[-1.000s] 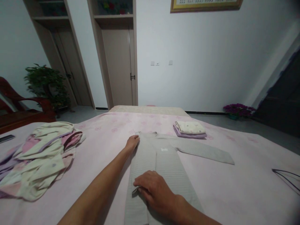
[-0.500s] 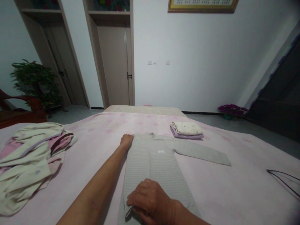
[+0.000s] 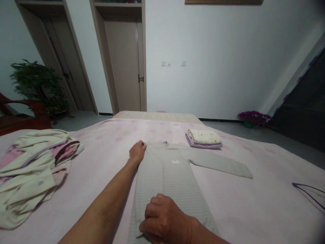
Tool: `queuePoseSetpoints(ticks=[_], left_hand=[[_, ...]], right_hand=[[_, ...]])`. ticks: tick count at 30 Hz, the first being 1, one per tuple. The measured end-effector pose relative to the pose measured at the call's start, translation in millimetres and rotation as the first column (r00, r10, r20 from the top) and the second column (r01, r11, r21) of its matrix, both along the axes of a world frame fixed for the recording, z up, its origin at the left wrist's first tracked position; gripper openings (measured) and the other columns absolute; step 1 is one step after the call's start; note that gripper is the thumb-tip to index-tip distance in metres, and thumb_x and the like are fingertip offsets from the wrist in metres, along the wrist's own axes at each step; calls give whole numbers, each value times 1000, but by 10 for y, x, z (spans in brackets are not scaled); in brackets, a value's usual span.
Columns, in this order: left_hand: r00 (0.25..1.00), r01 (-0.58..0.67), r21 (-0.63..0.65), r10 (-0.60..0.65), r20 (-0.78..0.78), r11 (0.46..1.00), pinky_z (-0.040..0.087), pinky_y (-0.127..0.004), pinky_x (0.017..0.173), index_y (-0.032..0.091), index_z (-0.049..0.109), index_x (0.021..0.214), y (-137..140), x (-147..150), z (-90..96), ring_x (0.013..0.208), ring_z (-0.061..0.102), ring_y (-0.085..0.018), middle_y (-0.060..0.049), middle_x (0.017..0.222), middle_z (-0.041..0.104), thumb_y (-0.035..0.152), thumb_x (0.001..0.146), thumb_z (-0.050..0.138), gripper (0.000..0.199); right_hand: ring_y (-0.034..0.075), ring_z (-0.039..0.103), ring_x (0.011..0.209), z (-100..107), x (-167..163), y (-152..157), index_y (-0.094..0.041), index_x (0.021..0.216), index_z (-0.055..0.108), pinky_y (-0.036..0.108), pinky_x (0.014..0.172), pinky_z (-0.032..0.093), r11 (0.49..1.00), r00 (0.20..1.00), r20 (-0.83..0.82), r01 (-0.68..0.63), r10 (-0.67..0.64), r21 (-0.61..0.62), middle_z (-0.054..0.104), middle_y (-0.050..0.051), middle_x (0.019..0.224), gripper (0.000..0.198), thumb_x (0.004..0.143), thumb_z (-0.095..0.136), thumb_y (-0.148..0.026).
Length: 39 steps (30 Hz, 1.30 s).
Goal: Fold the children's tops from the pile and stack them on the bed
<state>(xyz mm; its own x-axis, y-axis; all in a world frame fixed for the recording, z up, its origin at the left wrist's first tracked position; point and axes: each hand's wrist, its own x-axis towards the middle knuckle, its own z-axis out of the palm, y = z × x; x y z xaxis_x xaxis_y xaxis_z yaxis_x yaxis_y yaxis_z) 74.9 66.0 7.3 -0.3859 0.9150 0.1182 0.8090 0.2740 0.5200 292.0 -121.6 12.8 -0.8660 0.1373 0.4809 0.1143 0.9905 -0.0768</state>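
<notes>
A pale grey striped long-sleeved shirt (image 3: 177, 179) lies flat on the pink patterned bedspread (image 3: 241, 206), collar away from me. One sleeve stretches out to the right; the other is folded down along the body. My left hand (image 3: 137, 151) is closed on the shirt's left shoulder edge beside the collar. Near the bottom of the view, my right hand (image 3: 164, 218) has its fingers pinched at the cuff end of the folded sleeve. The palm hides part of the shirt's lower body, and the hem runs out of view.
On the left lies a loose heap of cream and pink clothes (image 3: 33, 176). A folded stack of cream and purple clothes (image 3: 204, 138) sits beyond the outstretched sleeve. A thin black looped object (image 3: 304, 189) rests at the right edge. Doors and a wall stand behind the bed.
My right hand's fingers have come down with the cuff, which was slightly raised before. My left hand keeps its place on the shoulder. The view has tipped slightly downward.
</notes>
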Motion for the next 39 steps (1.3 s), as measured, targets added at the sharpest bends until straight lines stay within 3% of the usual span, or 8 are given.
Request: queuePoseSetpoints(ticks=[7,13,19,24,30,35,39], left_hand=[[997,32,32,-30,-71,999,45,-33,79,23,62,107,-22,-5,-39,100,66,-25,-10,113,70,43,95,50,26],[997,18,52,-14,-81,998,44,-32,81,23,58,114,-17,-14,-84,104,65,-24,-10,120,67,43,96,51,28],[998,9,72,-4,-65,997,45,-32,80,24,57,113,17,-45,-136,102,65,-24,-9,117,68,45,95,53,28],[999,31,94,-28,-33,995,46,-30,79,24,60,112,22,-114,-179,99,66,-21,-6,110,70,41,94,55,25],[996,85,185,-79,-42,979,50,-31,86,17,55,128,-146,-178,-203,101,66,-21,-11,114,66,31,92,55,39],[974,218,249,-192,-123,944,41,-33,109,16,47,140,-266,-116,-163,130,52,-19,-14,143,52,29,99,38,43],[919,371,150,-340,-198,916,30,-38,118,12,44,144,-215,30,-192,145,35,-23,-16,153,44,37,100,37,51]], right_hand=[[14,46,63,27,-5,-11,-23,80,60,31,59,29,1000,1000,2,-17,17,-7,59,-2,73,7,83,65,-27],[15,47,64,62,-17,-41,-23,70,59,32,60,32,999,998,65,-22,25,-42,59,-3,71,20,83,68,-34],[18,48,70,-25,-18,-12,-27,88,68,32,63,33,993,991,135,41,-25,-114,58,-1,76,39,80,66,-65],[19,49,76,39,7,-39,-25,94,65,33,66,34,988,982,188,44,-16,-147,57,0,82,40,73,70,-59],[17,44,68,75,17,-105,-23,84,61,33,64,32,999,986,167,-19,23,-26,54,-1,73,29,76,65,-51],[16,43,68,35,11,-133,-22,75,54,31,63,31,998,986,161,-52,47,23,54,-1,73,26,83,60,-46],[16,44,69,38,14,-128,-23,79,55,30,58,29,998,985,162,-54,52,11,54,-1,76,25,83,62,-46]])
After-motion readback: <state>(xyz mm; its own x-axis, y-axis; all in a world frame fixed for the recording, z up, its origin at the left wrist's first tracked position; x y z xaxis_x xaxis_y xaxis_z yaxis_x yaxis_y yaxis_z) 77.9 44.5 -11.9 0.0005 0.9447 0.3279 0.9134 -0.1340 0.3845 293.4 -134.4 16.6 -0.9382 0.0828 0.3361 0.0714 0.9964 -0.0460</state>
